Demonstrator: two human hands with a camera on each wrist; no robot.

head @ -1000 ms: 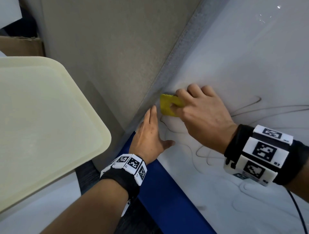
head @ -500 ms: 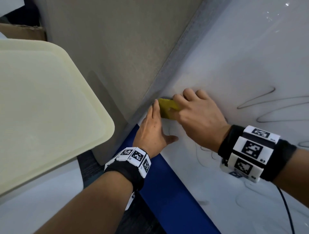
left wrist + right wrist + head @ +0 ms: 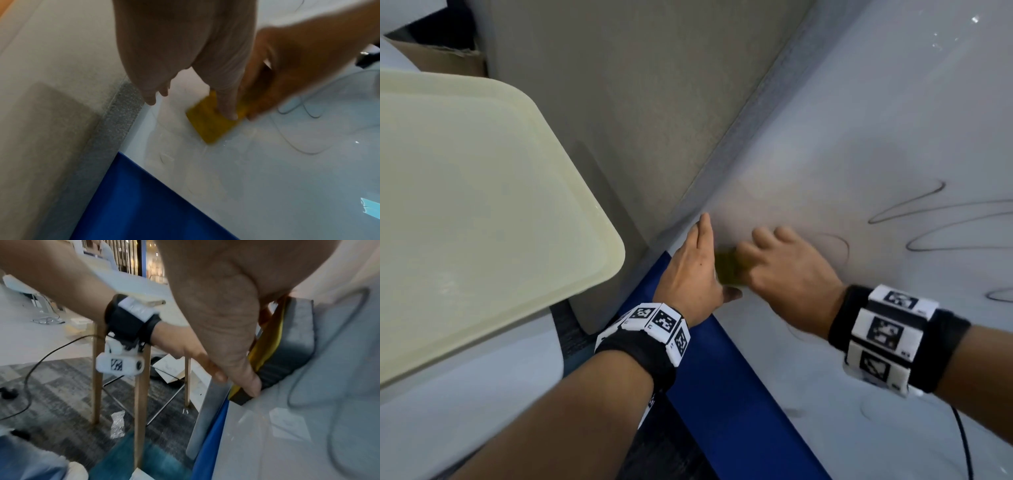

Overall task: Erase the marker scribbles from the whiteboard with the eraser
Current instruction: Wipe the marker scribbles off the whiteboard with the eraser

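My right hand grips the yellow eraser and presses its grey felt pad flat against the whiteboard, near the board's left edge. The yellow back shows blurred under the fingers. My left hand lies flat and open on the board's left edge, just left of the eraser. Thin black marker scribbles loop across the board to the right of my right hand, and fainter loops run below the eraser.
A blue strip runs along the board's lower edge. A beige fabric partition meets the board on the left. A cream plastic tray juts in from the left. Wooden stool legs and a cable stand on the carpet below.
My right hand has slid the eraser down along the board's left edge, next to my left thumb. The scribbles near that corner have faded. My left hand has stayed in place.
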